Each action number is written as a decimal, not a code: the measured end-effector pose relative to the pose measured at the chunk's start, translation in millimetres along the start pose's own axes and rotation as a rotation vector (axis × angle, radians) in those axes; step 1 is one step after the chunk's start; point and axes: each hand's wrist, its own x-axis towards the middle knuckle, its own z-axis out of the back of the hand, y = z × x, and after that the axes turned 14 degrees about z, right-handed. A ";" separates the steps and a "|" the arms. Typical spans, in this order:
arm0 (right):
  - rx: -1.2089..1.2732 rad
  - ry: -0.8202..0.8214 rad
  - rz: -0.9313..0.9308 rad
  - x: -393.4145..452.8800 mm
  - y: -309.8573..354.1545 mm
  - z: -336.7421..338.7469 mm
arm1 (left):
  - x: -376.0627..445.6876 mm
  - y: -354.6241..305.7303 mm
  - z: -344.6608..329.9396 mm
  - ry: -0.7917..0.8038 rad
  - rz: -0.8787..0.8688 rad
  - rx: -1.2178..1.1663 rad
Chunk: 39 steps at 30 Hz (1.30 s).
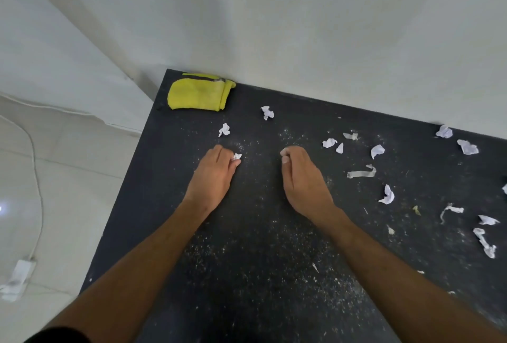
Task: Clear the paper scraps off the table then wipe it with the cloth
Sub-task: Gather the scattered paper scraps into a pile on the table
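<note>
A dark table speckled with white crumbs carries several crumpled white paper scraps. Most lie on its right half, such as a scrap and a flat strip. Two more scraps lie beyond my hands. A folded yellow cloth rests in the far left corner against the wall. My left hand pinches a small paper scrap at its fingertips. My right hand is curled shut near the table's middle; I cannot see anything inside it.
A white wall runs along the table's far edge. The table's left edge drops to a pale tiled floor, where a white cable leads to a power adapter.
</note>
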 end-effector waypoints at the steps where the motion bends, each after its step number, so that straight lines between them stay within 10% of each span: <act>1: -0.028 -0.010 -0.004 9.4 0.0 0.9 | -0.2 1.0 -0.1 0.001 0.008 -0.016; 15: -0.615 0.076 0.136 123.1 -21.8 -30.8 | 26.0 18.3 31.1 0.094 0.221 -0.254; 28: -0.164 -0.045 -0.169 27.3 -9.8 29.8 | 74.2 2.4 9.7 0.104 -0.111 0.353; 33: -0.382 -0.258 -0.256 -2.1 -44.3 61.4 | 73.7 -24.9 8.2 0.229 -0.055 0.143; 39: -0.528 -0.062 -0.226 0.3 -76.1 64.5 | 71.0 -73.9 5.4 0.361 -0.162 -0.036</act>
